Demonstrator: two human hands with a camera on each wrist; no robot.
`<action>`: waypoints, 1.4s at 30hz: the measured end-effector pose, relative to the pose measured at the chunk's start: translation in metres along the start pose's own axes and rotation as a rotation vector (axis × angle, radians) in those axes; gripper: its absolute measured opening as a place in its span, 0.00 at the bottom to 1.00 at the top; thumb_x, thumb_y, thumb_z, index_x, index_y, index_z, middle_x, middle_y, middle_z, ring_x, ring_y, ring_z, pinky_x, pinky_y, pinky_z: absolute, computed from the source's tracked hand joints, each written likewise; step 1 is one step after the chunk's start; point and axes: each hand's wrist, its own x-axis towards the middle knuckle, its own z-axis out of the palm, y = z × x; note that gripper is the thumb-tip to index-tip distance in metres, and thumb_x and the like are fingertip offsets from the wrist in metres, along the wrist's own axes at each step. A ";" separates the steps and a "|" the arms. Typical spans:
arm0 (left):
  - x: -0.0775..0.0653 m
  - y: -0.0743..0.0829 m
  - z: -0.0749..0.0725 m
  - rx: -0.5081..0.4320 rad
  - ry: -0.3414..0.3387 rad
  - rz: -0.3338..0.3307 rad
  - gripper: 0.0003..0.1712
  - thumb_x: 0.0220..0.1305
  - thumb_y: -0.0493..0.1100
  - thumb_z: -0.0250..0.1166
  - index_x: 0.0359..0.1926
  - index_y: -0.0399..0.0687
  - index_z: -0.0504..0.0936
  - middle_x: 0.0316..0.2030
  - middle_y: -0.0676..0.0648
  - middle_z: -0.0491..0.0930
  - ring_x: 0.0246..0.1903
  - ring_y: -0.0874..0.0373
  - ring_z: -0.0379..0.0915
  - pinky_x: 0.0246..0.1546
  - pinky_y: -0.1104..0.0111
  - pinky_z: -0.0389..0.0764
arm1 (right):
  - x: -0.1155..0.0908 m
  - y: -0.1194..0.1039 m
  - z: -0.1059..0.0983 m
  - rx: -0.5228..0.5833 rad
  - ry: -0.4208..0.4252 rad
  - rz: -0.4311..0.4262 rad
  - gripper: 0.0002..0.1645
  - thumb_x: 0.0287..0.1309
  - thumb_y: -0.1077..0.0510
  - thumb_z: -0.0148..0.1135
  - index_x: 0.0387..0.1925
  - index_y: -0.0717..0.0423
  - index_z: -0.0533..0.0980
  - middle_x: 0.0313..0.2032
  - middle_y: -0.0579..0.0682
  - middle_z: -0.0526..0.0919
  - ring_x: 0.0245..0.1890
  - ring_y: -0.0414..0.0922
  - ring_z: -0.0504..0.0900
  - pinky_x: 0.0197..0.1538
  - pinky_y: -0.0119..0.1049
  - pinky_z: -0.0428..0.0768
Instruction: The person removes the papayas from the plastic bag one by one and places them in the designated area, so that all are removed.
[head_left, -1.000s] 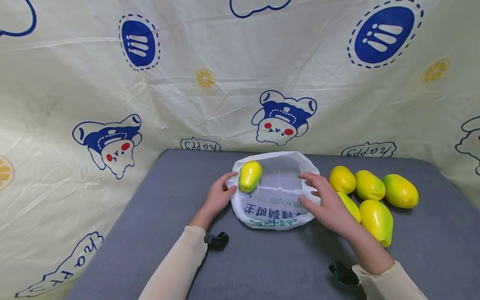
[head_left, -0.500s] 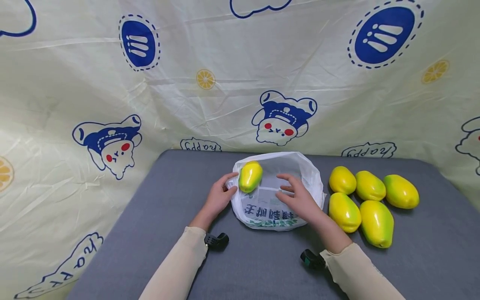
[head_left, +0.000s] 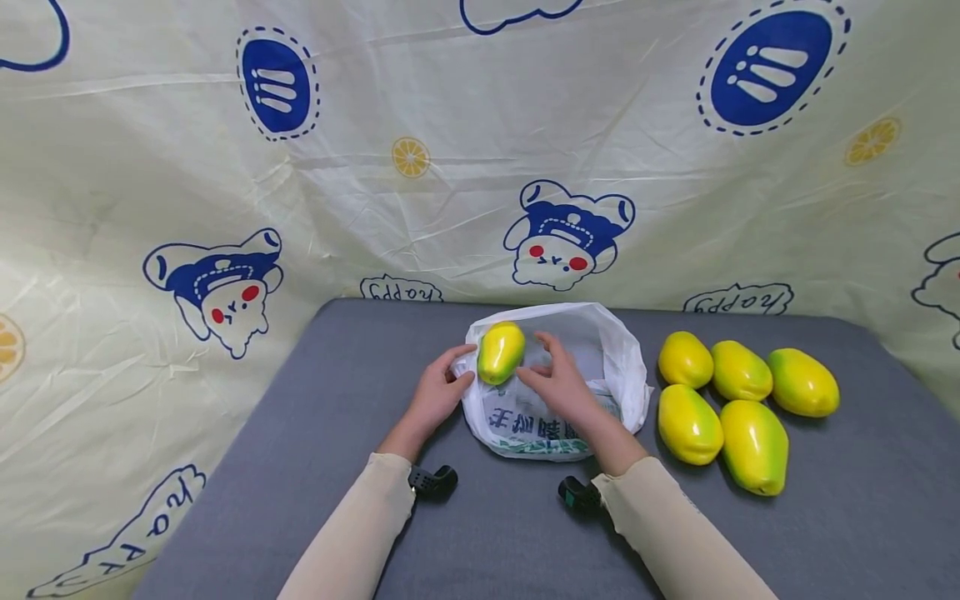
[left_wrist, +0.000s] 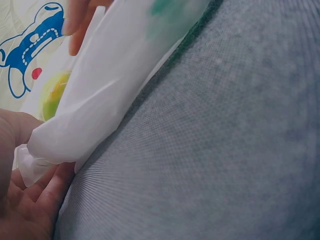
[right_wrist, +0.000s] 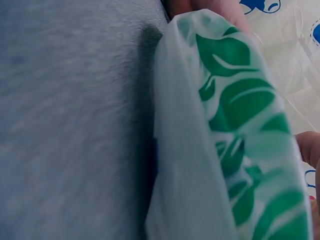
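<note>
A white plastic bag (head_left: 626,358) with dark lettering and green leaf print lies mouth open on the table. One glossy yellow-green fruit (head_left: 501,353), shaped like a mango or papaya, sits inside against its left wall. My left hand (head_left: 437,390) holds the bag's left rim, thumb on one side and fingers on the other, as the left wrist view also shows. Over the bag's mouth, my right hand (head_left: 561,385) has its fingers spread apart, the tips just right of the fruit with nothing gripped. Printed plastic (right_wrist: 240,125) fills much of the right wrist view.
Several more yellow-green fruits (head_left: 690,425) lie grouped on the grey table (head_left: 352,358), right of the bag. A cartoon-printed cloth (head_left: 450,225) hangs behind the table's far edge. Each wrist wears a black device (head_left: 433,483).
My right hand has moved left from the bag's right rim, across its mouth, to beside the fruit inside. The left hand and that fruit have stayed in place.
</note>
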 end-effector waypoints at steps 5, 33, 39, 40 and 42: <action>0.000 0.000 0.000 0.017 -0.004 -0.003 0.25 0.70 0.41 0.60 0.67 0.59 0.75 0.51 0.46 0.77 0.34 0.58 0.69 0.34 0.70 0.70 | 0.012 -0.004 0.008 -0.008 0.012 0.006 0.49 0.68 0.45 0.59 0.79 0.43 0.42 0.78 0.59 0.46 0.69 0.59 0.69 0.66 0.54 0.74; 0.001 -0.001 -0.002 0.015 -0.001 0.025 0.25 0.70 0.40 0.61 0.66 0.57 0.75 0.55 0.44 0.78 0.39 0.56 0.72 0.39 0.69 0.72 | 0.033 -0.013 0.037 -0.087 0.115 -0.006 0.54 0.59 0.42 0.67 0.77 0.45 0.46 0.73 0.56 0.60 0.64 0.56 0.68 0.70 0.56 0.68; 0.000 -0.001 -0.002 0.024 -0.007 0.020 0.25 0.70 0.41 0.60 0.66 0.58 0.75 0.56 0.45 0.77 0.40 0.56 0.71 0.39 0.68 0.71 | 0.031 -0.010 0.041 -0.054 0.136 0.005 0.54 0.59 0.43 0.68 0.76 0.43 0.46 0.73 0.55 0.60 0.63 0.56 0.69 0.70 0.55 0.68; 0.000 -0.001 -0.002 0.023 -0.007 0.021 0.25 0.70 0.41 0.60 0.66 0.57 0.75 0.55 0.45 0.77 0.40 0.56 0.71 0.39 0.68 0.71 | 0.031 -0.010 0.041 -0.047 0.141 0.010 0.54 0.58 0.43 0.68 0.75 0.43 0.46 0.73 0.55 0.60 0.63 0.56 0.69 0.70 0.55 0.68; 0.000 -0.001 -0.002 0.025 -0.008 0.020 0.24 0.70 0.41 0.60 0.66 0.58 0.75 0.55 0.45 0.77 0.40 0.56 0.71 0.39 0.68 0.71 | 0.030 -0.009 0.042 -0.028 0.146 0.018 0.54 0.58 0.43 0.69 0.76 0.42 0.46 0.74 0.55 0.59 0.64 0.56 0.68 0.70 0.55 0.67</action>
